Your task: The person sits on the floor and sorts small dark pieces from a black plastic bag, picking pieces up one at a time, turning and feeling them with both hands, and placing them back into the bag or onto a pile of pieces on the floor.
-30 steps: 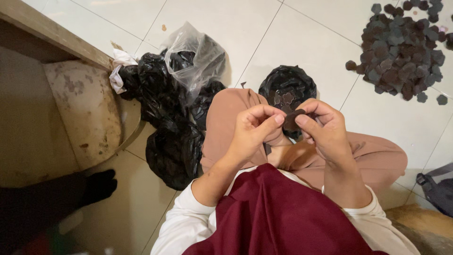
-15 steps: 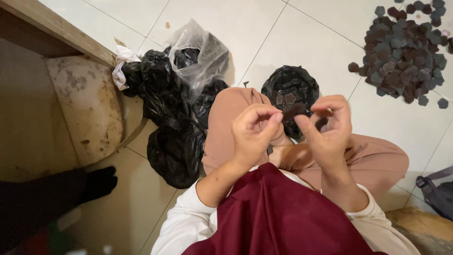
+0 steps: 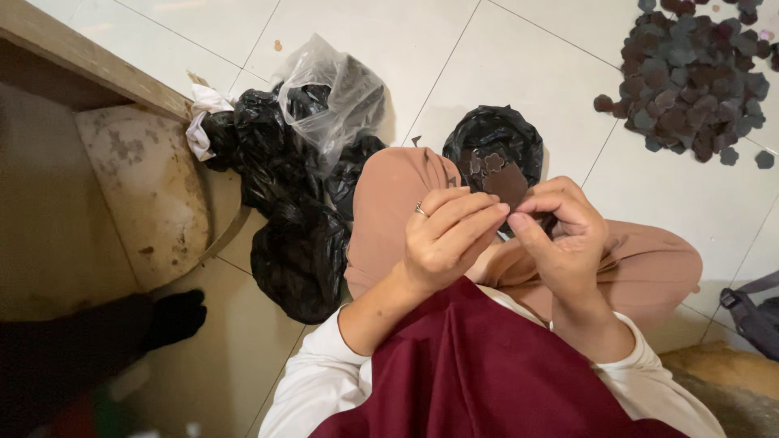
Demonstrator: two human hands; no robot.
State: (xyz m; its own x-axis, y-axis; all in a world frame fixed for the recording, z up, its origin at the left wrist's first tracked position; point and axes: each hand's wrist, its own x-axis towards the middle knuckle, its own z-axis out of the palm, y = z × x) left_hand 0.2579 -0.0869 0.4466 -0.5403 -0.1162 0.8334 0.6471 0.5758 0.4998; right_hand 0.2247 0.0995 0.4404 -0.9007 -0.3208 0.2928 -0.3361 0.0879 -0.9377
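Note:
My left hand point(image 3: 448, 237) and my right hand point(image 3: 561, 235) meet in front of my chest, both pinching a small dark brown flat piece point(image 3: 507, 183) between the fingertips. A ring sits on a finger of the left hand. Just beyond the hands, on the white tiled floor point(image 3: 519, 73), an open black plastic bag point(image 3: 492, 139) holds more of the same dark pieces. I sit with my knees bent in tan trousers point(image 3: 389, 203), a maroon cloth point(image 3: 479, 381) over my chest.
A pile of several dark flat pieces point(image 3: 690, 73) lies on the tiles at the far right. Black plastic bags point(image 3: 284, 211) and a clear bag point(image 3: 333, 97) lie to the left, by a stained cushion point(image 3: 142, 186). A black-socked foot point(image 3: 174, 316) is at lower left, a grey bag strap point(image 3: 755, 316) at right.
Both hands have stayed together on the dark piece, with the fingers shifting slightly around it. The view has drifted a little.

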